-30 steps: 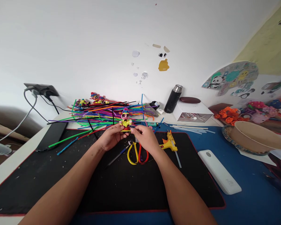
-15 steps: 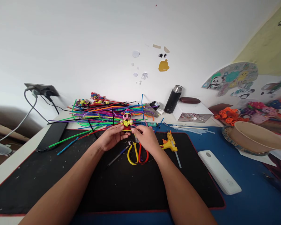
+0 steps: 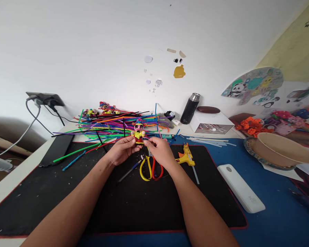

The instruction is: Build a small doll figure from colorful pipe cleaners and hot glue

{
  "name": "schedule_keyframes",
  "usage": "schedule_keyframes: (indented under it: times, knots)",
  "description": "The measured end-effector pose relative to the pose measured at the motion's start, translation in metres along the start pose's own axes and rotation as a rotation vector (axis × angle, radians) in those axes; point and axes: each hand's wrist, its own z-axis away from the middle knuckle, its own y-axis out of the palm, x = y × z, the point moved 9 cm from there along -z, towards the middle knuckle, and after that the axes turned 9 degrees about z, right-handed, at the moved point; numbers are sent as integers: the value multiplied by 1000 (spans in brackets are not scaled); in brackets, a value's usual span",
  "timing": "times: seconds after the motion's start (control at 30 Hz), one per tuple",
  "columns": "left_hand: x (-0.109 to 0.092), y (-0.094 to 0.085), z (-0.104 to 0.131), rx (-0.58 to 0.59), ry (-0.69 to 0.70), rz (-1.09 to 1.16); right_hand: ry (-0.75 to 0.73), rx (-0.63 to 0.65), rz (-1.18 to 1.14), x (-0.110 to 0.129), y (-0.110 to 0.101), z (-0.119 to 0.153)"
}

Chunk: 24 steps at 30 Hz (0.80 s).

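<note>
A small doll (image 3: 138, 134) with a yellow and red body, black beard and pink-and-blue hat is upright, face towards me. It looks made of fuzzy pipe cleaners. My left hand (image 3: 121, 151) pinches its lower left side between thumb and fingers. At its lower right edge, the closed fingertips of my right hand (image 3: 158, 151) grip the base. Under the hands lies a cutting tool with a yellow handle (image 3: 145, 171) and a red handle (image 3: 157, 171), its jaws partly hidden. A pen (image 3: 130, 171) rests beside it, left of the yellow handle.
Behind the hands spreads a heap of coloured pipe cleaners (image 3: 110, 125). To the right are a yellow glue gun (image 3: 186, 157), glue sticks (image 3: 211, 141), a white power bank (image 3: 240, 188), a black flask (image 3: 190, 109) and a beige bowl (image 3: 285, 151). A black mat (image 3: 144, 209) covers the desk.
The doll has tilted more upright, so its face, beard and yellow front show better. Both hands keep their hold in nearly the same place.
</note>
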Motion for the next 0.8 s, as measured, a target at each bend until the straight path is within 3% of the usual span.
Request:
schedule_keyframes:
  times: [0.8]
  knots:
    - [1, -8, -2, -35, 13, 47, -12, 19, -79, 1, 3, -1]
